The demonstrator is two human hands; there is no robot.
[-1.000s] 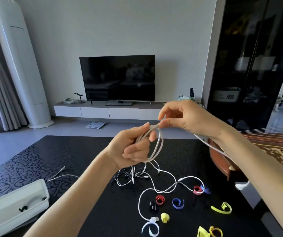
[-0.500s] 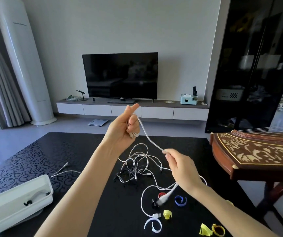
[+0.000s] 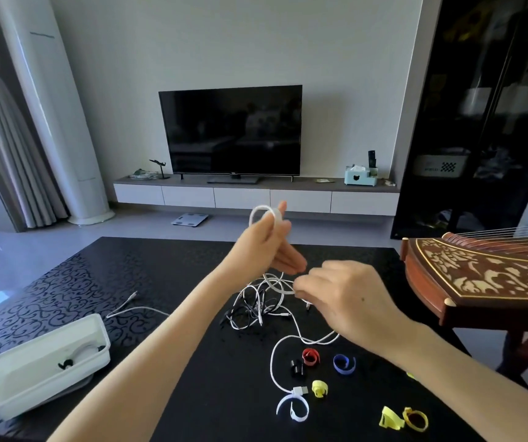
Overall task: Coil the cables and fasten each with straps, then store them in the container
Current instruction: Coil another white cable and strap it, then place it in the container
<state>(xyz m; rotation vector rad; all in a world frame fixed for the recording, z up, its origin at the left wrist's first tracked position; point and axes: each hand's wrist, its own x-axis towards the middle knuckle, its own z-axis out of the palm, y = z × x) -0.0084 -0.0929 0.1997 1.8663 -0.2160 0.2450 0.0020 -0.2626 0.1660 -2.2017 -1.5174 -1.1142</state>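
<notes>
Above the black table [image 3: 160, 282], my left hand [image 3: 267, 247] pinches a small loop of the white cable [image 3: 258, 215] between thumb and forefinger, with the lower fingers stretched out. Just below it to the right, my right hand [image 3: 348, 301] curls its fingertips and pinches the same cable where it rises from the tangle of cables [image 3: 256, 306]. Nearer me lie loose straps [image 3: 311, 357], red, blue, yellow and white. At the table's left edge sits the white container [image 3: 33, 387], one strapped coil [image 3: 82, 349] inside.

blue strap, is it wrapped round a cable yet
No, the blue strap lies curled on its own on the table, beside the red strap, with no cable through it.
</notes>
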